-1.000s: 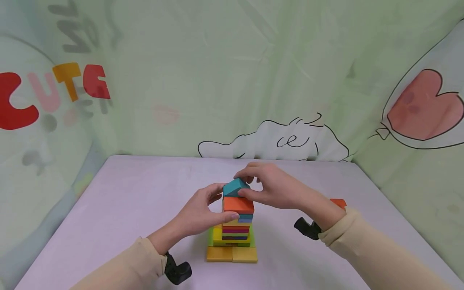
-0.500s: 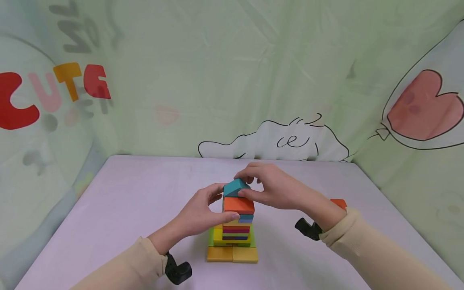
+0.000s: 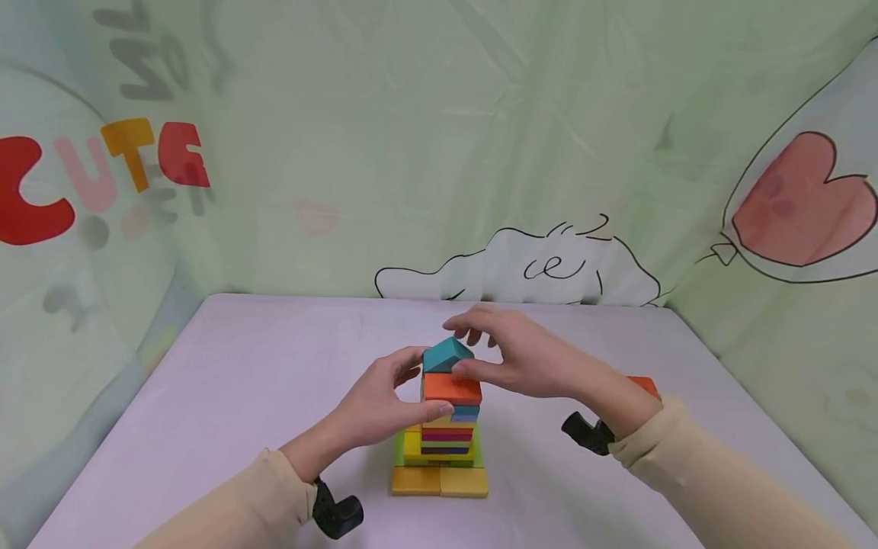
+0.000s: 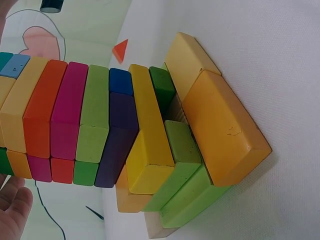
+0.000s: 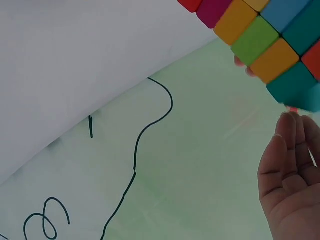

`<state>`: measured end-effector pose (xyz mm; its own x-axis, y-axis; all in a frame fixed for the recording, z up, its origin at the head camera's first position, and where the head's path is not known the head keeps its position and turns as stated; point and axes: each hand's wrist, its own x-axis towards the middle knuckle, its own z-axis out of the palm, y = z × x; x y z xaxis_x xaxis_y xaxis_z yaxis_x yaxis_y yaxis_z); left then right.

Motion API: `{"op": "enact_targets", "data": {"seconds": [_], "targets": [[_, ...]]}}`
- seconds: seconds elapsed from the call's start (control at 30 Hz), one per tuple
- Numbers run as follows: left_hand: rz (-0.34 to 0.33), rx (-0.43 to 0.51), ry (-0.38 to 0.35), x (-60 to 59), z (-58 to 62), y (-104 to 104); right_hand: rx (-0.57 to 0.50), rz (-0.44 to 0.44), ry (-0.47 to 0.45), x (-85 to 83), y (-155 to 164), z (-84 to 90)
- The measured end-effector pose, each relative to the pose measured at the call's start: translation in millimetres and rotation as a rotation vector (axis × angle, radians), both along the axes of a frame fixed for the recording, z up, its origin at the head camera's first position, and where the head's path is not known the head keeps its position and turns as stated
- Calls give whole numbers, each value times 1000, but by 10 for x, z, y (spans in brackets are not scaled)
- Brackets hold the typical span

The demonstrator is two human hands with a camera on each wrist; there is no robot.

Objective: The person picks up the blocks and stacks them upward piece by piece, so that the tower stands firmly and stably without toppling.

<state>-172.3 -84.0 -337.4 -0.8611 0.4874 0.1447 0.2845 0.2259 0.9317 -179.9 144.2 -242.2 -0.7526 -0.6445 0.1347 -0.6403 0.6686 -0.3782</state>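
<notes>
A tower of coloured wooden blocks [image 3: 446, 438] stands in the middle of the table, with a teal triangular roof block [image 3: 446, 356] on top of an orange block [image 3: 451, 389]. My left hand [image 3: 380, 400] holds the upper tower, thumb across the front and fingers round its left side. At the top right, my right hand [image 3: 511, 352] has its thumb by the teal block's lower corner, while the fingers are raised off behind it. The left wrist view shows the stacked layers above a dark yellow base block [image 4: 220, 130]. In the right wrist view, the right hand's fingers [image 5: 287, 145] lie just below the tower top.
An orange triangular block [image 3: 643, 384] lies on the table at the right, partly behind the right forearm. The table [image 3: 274, 343] meets a printed green cloth backdrop [image 3: 343, 152] at the back. Black wrist cameras [image 3: 338, 517] hang under both wrists.
The right hand's fingers have lifted off the teal roof block and the hand has shifted slightly right. The left hand and the tower have stayed put.
</notes>
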Motion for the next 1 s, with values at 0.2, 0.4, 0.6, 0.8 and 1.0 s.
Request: {"op": "enact_targets", "data": {"seconds": [0.2,0.4,0.6,0.8,1.0], "targets": [[13,-2,-1,1,-5,-3,-48,-123,60,-26,384,-39],[22,-17,20,-1,-10,-1,-42,-402,29,-217,1297,-416],[23,-10,15,2,-14,1,89,-680,-105,-345,2249,-923],[27,-12,6,10,-12,2,142,-745,-245,-308,2665,-1178],[24,-7,2,12,-10,3,137,-794,-275,-266,2714,-1241]]}}
